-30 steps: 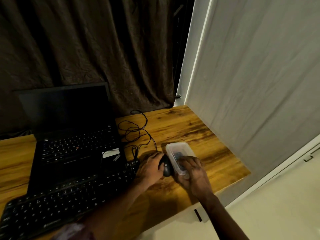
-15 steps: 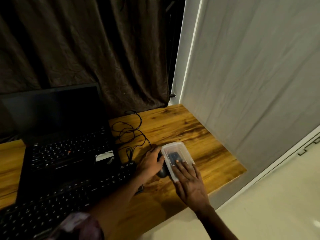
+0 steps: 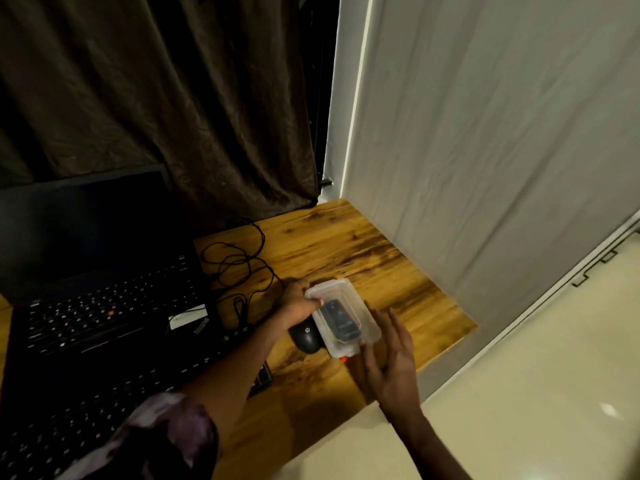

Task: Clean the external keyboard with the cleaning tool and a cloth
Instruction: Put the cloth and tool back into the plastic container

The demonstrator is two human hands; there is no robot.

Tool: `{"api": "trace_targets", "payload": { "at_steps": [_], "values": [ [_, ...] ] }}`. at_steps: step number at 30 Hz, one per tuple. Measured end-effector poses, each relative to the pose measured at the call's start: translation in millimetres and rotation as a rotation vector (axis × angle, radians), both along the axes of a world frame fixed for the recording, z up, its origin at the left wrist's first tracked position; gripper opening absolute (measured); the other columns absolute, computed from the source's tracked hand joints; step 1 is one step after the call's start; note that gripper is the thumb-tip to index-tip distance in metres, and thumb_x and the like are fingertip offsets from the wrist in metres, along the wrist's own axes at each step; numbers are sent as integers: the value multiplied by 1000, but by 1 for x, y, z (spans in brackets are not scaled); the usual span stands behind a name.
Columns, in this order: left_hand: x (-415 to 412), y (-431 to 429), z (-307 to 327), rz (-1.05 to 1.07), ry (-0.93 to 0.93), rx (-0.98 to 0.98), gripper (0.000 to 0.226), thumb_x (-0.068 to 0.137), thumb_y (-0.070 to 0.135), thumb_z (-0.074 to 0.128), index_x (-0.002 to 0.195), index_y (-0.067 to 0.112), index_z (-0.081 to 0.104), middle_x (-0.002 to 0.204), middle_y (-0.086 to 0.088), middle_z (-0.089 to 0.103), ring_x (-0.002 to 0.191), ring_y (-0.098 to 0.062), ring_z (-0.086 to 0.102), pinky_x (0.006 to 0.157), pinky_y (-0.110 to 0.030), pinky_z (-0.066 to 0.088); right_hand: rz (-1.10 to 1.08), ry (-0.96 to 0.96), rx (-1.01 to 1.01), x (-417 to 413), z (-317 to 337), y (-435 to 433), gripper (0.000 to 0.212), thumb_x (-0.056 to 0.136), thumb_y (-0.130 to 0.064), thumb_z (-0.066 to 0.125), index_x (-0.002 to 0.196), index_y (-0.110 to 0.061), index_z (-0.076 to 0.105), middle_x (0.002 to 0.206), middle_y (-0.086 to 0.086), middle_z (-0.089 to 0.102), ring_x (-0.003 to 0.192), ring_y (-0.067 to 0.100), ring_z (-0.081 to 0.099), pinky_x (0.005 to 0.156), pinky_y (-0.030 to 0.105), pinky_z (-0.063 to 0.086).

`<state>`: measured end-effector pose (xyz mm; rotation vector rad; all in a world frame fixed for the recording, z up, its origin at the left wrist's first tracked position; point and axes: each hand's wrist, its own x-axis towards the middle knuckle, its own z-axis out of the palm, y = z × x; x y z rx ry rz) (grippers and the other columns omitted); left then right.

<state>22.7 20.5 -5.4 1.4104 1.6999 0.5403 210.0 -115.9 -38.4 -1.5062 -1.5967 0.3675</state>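
Clear plastic box (image 3: 349,292), dark cleaning tool (image 3: 339,320) inside, just right of black external keyboard (image 3: 104,410).

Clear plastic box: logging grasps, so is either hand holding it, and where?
The left hand grips the clear rectangular plastic box by its far left rim; the open right hand holds nothing.

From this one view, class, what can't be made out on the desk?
Head view only:
keyboard: left end cut off by the frame, middle under the left arm, keys lost in dark.
dark thing in the clear box: blurred by plastic.
right hand: motion-blurred; touch with box unclear.
cloth: none visible.
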Motion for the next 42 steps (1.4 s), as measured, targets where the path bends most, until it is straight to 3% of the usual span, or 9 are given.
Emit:
{"api": "trace_targets", "payload": {
  "at_steps": [3, 7, 12, 15, 21, 27, 32, 36, 42],
  "values": [
    [0, 4, 0, 16, -5, -17, 62, 85, 14, 78, 141, 8, 51, 134, -13, 61, 119, -27, 60, 93, -31, 49, -259, 356, -212, -12, 0, -8, 47, 89, -45, 62, 129, -20, 54, 126, 3, 58, 108, 21, 62, 86, 39, 57],
    [2, 7, 3, -6, 28, -31, 57, 87, 14, 75, 139, 7, 53, 133, -11, 60, 119, -26, 58, 88, -28, 46, -280, 692, -495, -19, 9, -6, 31, 92, -38, 64, 116, -22, 53, 97, 6, 72, 81, 29, 71, 63, 36, 59],
    [2, 10, 5, -28, 65, -69, 64, 87, 18, 75, 144, 10, 48, 138, -10, 56, 122, -25, 56, 87, -26, 46, -243, 978, -608, -21, 17, -4, 26, 94, -27, 64, 107, -4, 62, 83, 21, 72, 58, 29, 66, 70, 51, 60],
    [3, 11, 5, -24, 67, -76, 66, 87, 19, 75, 146, 10, 47, 138, -11, 56, 122, -26, 56, 90, -27, 47, -262, 921, -615, -18, 18, -2, 22, 94, -28, 64, 100, -7, 63, 82, 19, 74, 62, 29, 70, 59, 39, 59],
    [6, 7, 4, 17, 0, -78, 68, 89, 12, 71, 149, 8, 40, 141, -13, 52, 123, -28, 55, 91, -28, 46, -352, 895, -522, -19, 14, 3, 25, 88, -22, 72, 104, -12, 56, 89, 17, 73, 68, 36, 72, 62, 50, 61],
    [6, 4, 0, 107, -138, -65, 73, 84, 3, 73, 149, 8, 40, 137, -15, 55, 121, -29, 56, 94, -34, 49, -244, 585, -302, -21, 7, -5, 29, 92, -24, 68, 115, -37, 57, 84, 4, 72, 66, 20, 71, 60, 46, 61],
    [8, 3, -2, 140, -194, -43, 74, 84, -3, 71, 149, 6, 37, 140, -15, 53, 123, -30, 55, 97, -36, 48, -117, 411, -280, -12, -2, -12, 42, 94, -7, 58, 123, -37, 64, 88, -4, 71, 71, 18, 69, 66, 46, 60],
    [10, 2, -3, 142, -236, -13, 70, 85, -10, 66, 147, 2, 37, 136, -15, 55, 122, -30, 55, 95, -34, 47, 0, 46, -200, 7, -8, -13, 40, 96, -28, 56, 133, -45, 54, 104, -10, 67, 86, 6, 66, 70, 31, 59],
    [10, 2, -9, 120, -251, 0, 49, 86, -11, 63, 132, 4, 56, 118, -9, 63, 105, -23, 60, 85, -31, 49, -2, -277, -170, 25, 3, 3, 35, 89, -54, 57, 122, -44, 60, 107, -14, 54, 90, 9, 60, 67, 33, 59]
  ]
}}
